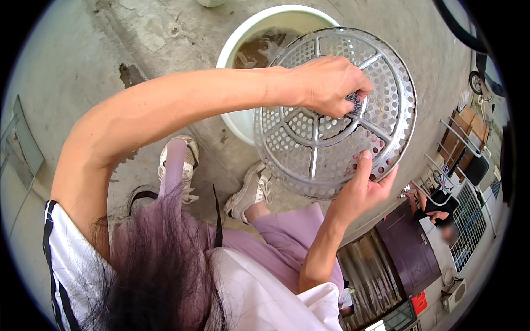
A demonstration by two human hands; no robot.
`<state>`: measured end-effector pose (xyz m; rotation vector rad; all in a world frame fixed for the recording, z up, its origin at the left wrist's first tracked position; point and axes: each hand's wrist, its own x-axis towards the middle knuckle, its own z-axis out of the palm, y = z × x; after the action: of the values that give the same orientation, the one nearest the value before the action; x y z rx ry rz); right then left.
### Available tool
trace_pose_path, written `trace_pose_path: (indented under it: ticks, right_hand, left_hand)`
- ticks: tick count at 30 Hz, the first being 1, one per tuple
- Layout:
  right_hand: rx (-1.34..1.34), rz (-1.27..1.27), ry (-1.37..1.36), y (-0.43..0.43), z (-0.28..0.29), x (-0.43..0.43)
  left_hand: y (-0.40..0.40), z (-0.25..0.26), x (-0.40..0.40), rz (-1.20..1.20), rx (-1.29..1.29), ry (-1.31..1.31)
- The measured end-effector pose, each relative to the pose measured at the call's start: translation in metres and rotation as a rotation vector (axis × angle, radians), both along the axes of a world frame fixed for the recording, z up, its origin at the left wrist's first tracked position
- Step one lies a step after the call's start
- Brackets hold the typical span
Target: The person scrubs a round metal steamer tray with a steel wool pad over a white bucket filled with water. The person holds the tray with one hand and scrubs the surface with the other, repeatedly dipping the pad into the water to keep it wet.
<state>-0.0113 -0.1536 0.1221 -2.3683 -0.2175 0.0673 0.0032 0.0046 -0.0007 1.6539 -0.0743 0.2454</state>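
My left hand (337,85) grips a dark steel-wool scourer (354,102) and presses it against a round perforated metal steamer tray (331,161). Raised ribs divide the tray, and dark grime lines the ribs near its middle. My right hand (364,186) holds the near right rim, thumb on the upper face; its fingers show pink through the holes from behind. The tray is tilted over the near right side of a white basin (227,58). Murky brown water (265,45) lies in the basin. I cannot tell whether tray and basin touch.
Stained concrete floor (165,33) surrounds my sneakers (246,194). Metal-framed chairs (445,202), a seated person (434,211), a brown door (408,248) and a barred window (468,231) stand at the right. Grey panels (27,136) are at the far left.
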Motion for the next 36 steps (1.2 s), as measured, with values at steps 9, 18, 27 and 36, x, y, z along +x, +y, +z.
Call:
trace_pose_path:
  ticks: [9, 18, 27, 36]
  right_hand:
    - [0.042, -0.027, -0.002, 0.000, -0.002, 0.000]
    - [0.013, -0.044, 0.030, -0.009, -0.003, 0.005]
    - [0.121, -0.080, 0.024, -0.013, -0.017, 0.015]
    - [0.135, -0.059, 0.042, -0.008, -0.016, 0.016]
  left_hand:
    - [-0.004, -0.002, -0.015, 0.031, -0.063, 0.024]
    - [-0.003, -0.030, -0.037, -0.021, 0.046, 0.398]
    - [-0.024, -0.018, -0.046, 0.182, -0.353, 0.398]
    - [-0.021, 0.005, -0.036, 0.299, -0.371, 0.348]
